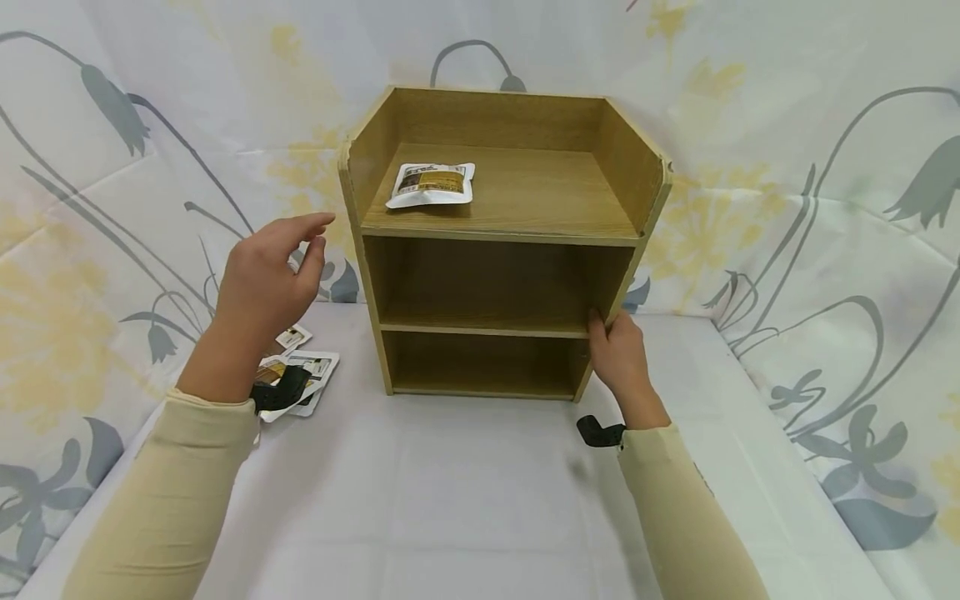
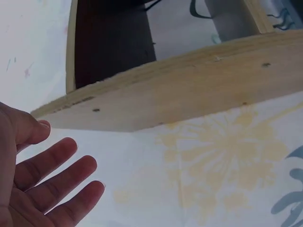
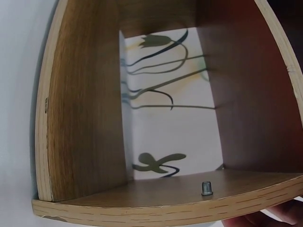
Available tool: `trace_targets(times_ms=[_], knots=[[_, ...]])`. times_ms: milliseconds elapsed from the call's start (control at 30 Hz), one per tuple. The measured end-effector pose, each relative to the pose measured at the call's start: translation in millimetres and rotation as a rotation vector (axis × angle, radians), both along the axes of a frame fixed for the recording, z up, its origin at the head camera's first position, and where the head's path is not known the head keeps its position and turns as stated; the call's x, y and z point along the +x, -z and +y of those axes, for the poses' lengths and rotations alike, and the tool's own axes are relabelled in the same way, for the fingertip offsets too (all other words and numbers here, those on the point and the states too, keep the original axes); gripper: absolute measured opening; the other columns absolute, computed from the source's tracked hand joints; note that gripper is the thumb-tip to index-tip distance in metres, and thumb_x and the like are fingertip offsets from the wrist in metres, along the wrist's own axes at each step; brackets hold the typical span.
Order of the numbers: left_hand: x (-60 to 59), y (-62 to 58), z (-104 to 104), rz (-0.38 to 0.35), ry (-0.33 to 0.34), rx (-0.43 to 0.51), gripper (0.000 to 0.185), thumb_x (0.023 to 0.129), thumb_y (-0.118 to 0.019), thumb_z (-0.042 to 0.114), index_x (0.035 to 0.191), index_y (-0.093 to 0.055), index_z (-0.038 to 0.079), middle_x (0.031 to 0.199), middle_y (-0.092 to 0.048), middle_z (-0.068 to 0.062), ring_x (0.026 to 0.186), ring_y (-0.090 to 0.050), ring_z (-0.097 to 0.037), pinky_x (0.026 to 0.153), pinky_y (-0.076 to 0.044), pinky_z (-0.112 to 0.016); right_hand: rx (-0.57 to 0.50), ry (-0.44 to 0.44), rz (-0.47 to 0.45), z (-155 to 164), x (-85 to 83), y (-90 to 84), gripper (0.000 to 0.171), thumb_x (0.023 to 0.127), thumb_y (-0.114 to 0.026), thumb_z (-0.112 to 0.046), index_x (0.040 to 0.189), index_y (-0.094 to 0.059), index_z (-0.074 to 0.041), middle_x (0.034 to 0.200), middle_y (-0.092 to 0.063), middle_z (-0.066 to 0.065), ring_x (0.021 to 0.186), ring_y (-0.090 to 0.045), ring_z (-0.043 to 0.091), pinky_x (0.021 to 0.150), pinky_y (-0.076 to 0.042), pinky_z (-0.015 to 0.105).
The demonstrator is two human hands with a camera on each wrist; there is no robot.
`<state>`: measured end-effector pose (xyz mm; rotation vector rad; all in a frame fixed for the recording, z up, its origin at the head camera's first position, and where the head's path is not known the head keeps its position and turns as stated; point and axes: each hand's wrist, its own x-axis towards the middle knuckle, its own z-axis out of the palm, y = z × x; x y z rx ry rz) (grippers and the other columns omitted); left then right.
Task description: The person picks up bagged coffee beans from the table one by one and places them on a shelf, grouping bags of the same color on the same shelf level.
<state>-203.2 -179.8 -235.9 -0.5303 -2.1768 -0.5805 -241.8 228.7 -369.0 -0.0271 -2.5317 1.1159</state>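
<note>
A white cloth-covered table lies nearest, and on it stands a wooden shelf unit. The right hand grips the unit's right front edge at the middle shelf. The left hand hovers open, fingers spread, just beside its left side panel. One foil packet rests on the top shelf; more packets lie on the table under the left wrist.
</note>
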Motion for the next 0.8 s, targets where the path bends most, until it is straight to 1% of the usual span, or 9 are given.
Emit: trace_targets(times_ms=[167,233,433,500,633,700,800], knots=[[0.4,7.8,-8.2,-0.022,-0.021,-0.003,0.031,0.093,-0.053,0.002,0.121,-0.066,0.005,0.109,-0.071,-0.018,0.095,-0.067,-0.034,0.074,-0.05,-0.047,0.001,-0.001,0.02,-1.2,0.0,0.9,0.051,0.102,-0.037,-0.037,0.119,-0.056,0.007,0.112,-0.061,0.03,0.102,-0.062,0.045,0.087,-0.05,0.056],[0.2,10.6,-10.8,-0.031,-0.029,-0.006,0.031,0.093,-0.052,0.003,0.122,-0.066,0.005,0.108,-0.071,-0.019,0.095,-0.067,-0.035,0.075,-0.05,-0.048,-0.004,0.0,0.02,-1.6,0.3,0.8,0.051,0.102,-0.037,-0.037,0.118,-0.056,0.007,0.112,-0.061,0.03,0.102,-0.062,0.044,0.087,-0.05,0.056],[-1.4,22.0,-16.7,-0.08,-0.061,-0.028,0.032,0.094,-0.053,0.005,0.124,-0.065,0.006,0.109,-0.07,-0.019,0.091,-0.067,-0.035,0.066,-0.047,-0.045,-0.003,0.008,-0.003,-1.7,1.3,-0.5,0.053,0.102,-0.036,-0.039,0.121,-0.054,0.007,0.114,-0.06,0.03,0.105,-0.061,0.045,0.089,-0.05,0.056],[-1.8,25.7,-18.1,-0.103,-0.065,-0.033,0.033,0.095,-0.052,0.005,0.125,-0.064,0.006,0.112,-0.07,-0.019,0.092,-0.067,-0.035,0.065,-0.046,-0.044,-0.003,0.01,-0.007,-1.5,1.5,-1.4,0.054,0.102,-0.035,-0.04,0.122,-0.054,0.007,0.115,-0.06,0.03,0.106,-0.06,0.045,0.089,-0.049,0.056],[-1.6,33.0,-21.5,-0.154,-0.074,-0.041,0.033,0.095,-0.052,0.007,0.126,-0.063,0.006,0.115,-0.068,-0.022,0.093,-0.066,-0.038,0.067,-0.048,-0.048,-0.009,0.006,-0.02,-1.5,1.7,-2.3,0.055,0.102,-0.035,-0.041,0.125,-0.052,0.006,0.117,-0.058,0.029,0.108,-0.06,0.045,0.09,-0.049,0.056],[-1.2,37.1,-24.2,-0.185,-0.088,-0.061,0.033,0.095,-0.053,0.008,0.127,-0.062,0.005,0.114,-0.067,-0.024,0.09,-0.065,-0.04,0.066,-0.048,-0.05,-0.012,0.001,-0.027,-1.5,1.6,-1.7,0.055,0.103,-0.034,-0.041,0.126,-0.051,0.006,0.119,-0.058,0.029,0.108,-0.059,0.045,0.091,-0.049,0.056],[0.0,41.8,-27.8,-0.236,-0.112,-0.089,0.034,0.096,-0.053,0.01,0.128,-0.06,0.005,0.115,-0.066,-0.026,0.09,-0.065,-0.042,0.068,-0.05,-0.053,-0.014,-0.003,-0.026,-2.2,1.1,-0.5,0.055,0.103,-0.034,-0.04,0.126,-0.052,0.006,0.118,-0.058,0.029,0.108,-0.06,0.044,0.091,-0.049,0.056]])
